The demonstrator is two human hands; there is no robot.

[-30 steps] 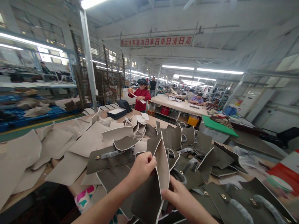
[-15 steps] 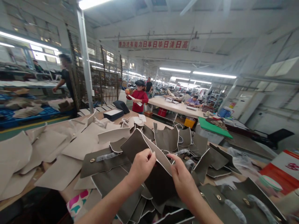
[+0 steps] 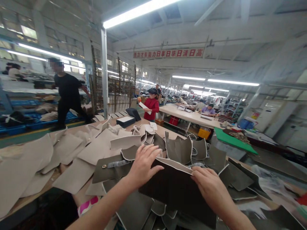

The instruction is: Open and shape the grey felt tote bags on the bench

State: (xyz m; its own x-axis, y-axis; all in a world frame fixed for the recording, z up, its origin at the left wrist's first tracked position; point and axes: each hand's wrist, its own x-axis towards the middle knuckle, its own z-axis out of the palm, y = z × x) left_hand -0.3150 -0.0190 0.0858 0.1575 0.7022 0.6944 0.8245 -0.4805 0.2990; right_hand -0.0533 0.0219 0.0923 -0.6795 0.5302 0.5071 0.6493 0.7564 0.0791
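A dark olive leather bag panel (image 3: 175, 188) with a white edge is held up in front of me, face towards me. My left hand (image 3: 142, 166) grips its upper left corner, fingers curled over the top edge. My right hand (image 3: 211, 188) holds its upper right edge, fingers wrapped behind it. Beneath the panel lies a heap of more olive bag pieces (image 3: 182, 148), some with metal studs and wrapped handles.
Beige leather pieces (image 3: 72, 153) cover the left of the worktable. A person in black (image 3: 66, 95) walks at the left. A person in red (image 3: 151, 107) stands at the table's far end. A green board (image 3: 233, 140) and other workbenches lie to the right.
The panel has turned from tilted to flat and level before me. My right hand moved right along its top edge. The person in black walked further right.
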